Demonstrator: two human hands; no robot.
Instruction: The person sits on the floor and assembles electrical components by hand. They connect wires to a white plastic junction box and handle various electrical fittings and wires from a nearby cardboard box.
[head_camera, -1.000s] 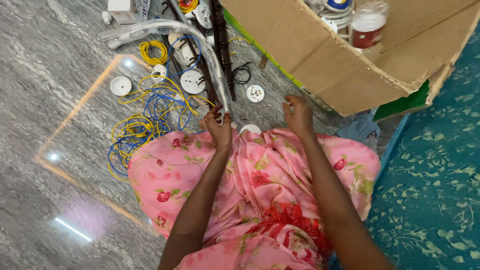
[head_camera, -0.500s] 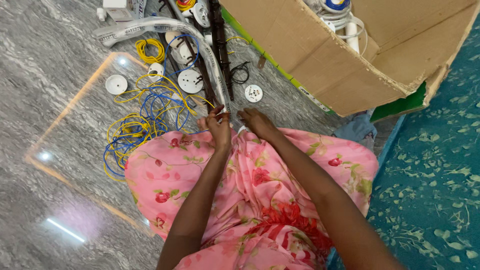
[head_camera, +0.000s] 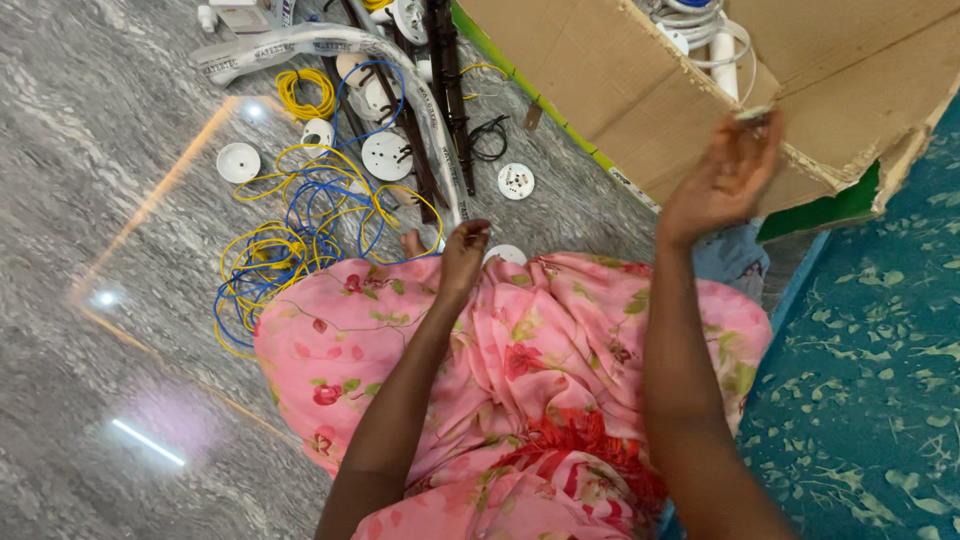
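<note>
A: Since the loose tangle of yellow and blue insulated wire lies far left on the grey marbled floor, how would it handle?

B: Light, floppy, prob. springy; loops snag on each other. Best taken at a free end or one loop, not the whole mass. No hand is on it.

A: And the left hand?

B: It sits at the edge of the pink floral cloth over the lap, fingers curled in, at the lower end of the curved white plastic conduit strip. Looks like a pinch on that tip or on a wire end, but can't tell which. The strip looks stiff yet bendy and smooth, so a grip near the end seems right. A small round white plastic socket plate lies just beside the fingers.

A: The right hand?

B: Raised, in front of the brown cardboard box, fingertips nipped shut on a tiny pale metal-looking piece, blurred, maybe a screw. Small, hard, easy to drop; a thumb-and-finger pinch suits it.
</note>
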